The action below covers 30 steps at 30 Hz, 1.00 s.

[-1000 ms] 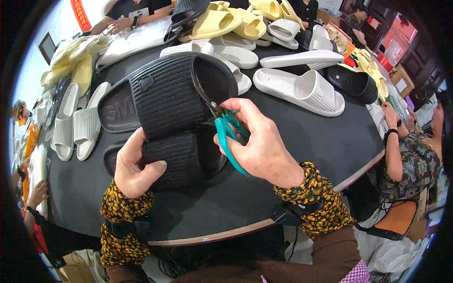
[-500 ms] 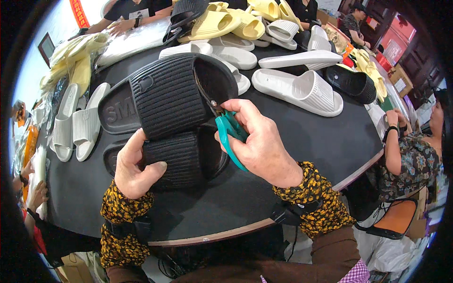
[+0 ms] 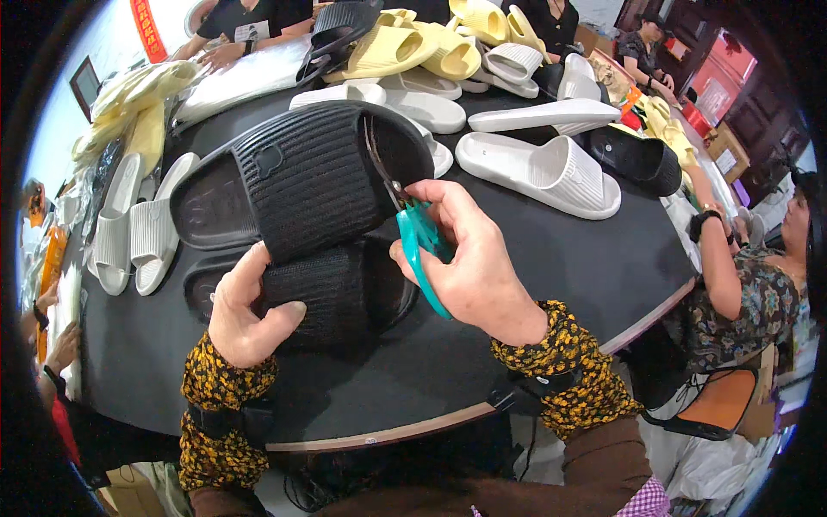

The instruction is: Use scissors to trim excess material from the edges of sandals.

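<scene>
— Fingers of the left hand clamp a pair of black slides; what about the other?

— Right hand is closed on teal scissors, blades at the upper slide's strap edge, just above those fingers.

— How far along?

— Trimming looks under way on this pair. Beyond the fingers, white and yellow slides crowd the dark desk, state unclear.

We note a round black table with a wooden edge, dark red wooden doors behind, an orange-seated chair, bright daylight at left.
</scene>
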Each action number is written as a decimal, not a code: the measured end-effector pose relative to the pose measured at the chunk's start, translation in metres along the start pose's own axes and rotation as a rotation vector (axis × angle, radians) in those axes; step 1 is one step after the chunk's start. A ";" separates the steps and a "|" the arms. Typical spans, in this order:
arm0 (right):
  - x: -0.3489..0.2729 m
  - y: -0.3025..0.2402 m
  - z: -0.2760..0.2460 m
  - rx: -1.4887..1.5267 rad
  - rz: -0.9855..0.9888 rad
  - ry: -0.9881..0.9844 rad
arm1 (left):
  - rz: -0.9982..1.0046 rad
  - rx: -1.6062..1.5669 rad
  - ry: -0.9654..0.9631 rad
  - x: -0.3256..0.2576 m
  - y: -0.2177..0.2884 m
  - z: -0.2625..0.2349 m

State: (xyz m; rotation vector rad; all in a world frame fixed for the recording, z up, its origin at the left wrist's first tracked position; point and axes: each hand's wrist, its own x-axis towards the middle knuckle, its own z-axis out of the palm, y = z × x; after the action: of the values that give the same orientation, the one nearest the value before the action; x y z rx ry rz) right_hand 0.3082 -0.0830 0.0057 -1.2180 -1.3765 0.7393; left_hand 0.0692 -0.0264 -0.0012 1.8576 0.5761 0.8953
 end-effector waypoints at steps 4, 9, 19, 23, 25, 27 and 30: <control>0.001 0.006 -0.001 -0.064 -0.070 0.021 | 0.033 0.005 -0.025 0.000 0.005 0.003; 0.003 0.005 0.002 -0.130 -0.110 0.016 | 0.021 0.053 -0.035 -0.001 0.005 0.000; 0.002 0.001 -0.002 -0.179 -0.138 0.008 | 0.055 0.118 -0.043 0.000 0.011 0.005; 0.001 0.000 -0.002 -0.168 -0.149 -0.002 | 0.046 0.112 -0.010 -0.002 0.012 0.008; 0.001 0.001 -0.003 -0.163 -0.148 -0.003 | 0.048 0.089 0.005 -0.002 0.008 0.008; 0.001 -0.001 -0.002 -0.156 -0.153 -0.006 | 0.147 0.187 -0.001 -0.003 0.005 0.003; 0.002 0.002 -0.002 -0.155 -0.160 -0.007 | 0.109 0.153 -0.008 0.001 0.008 0.005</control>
State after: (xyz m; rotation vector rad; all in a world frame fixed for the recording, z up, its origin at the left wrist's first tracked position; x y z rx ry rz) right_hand 0.3110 -0.0810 0.0048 -1.2089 -1.5399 0.5333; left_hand 0.0738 -0.0322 0.0050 2.0464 0.5560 0.9360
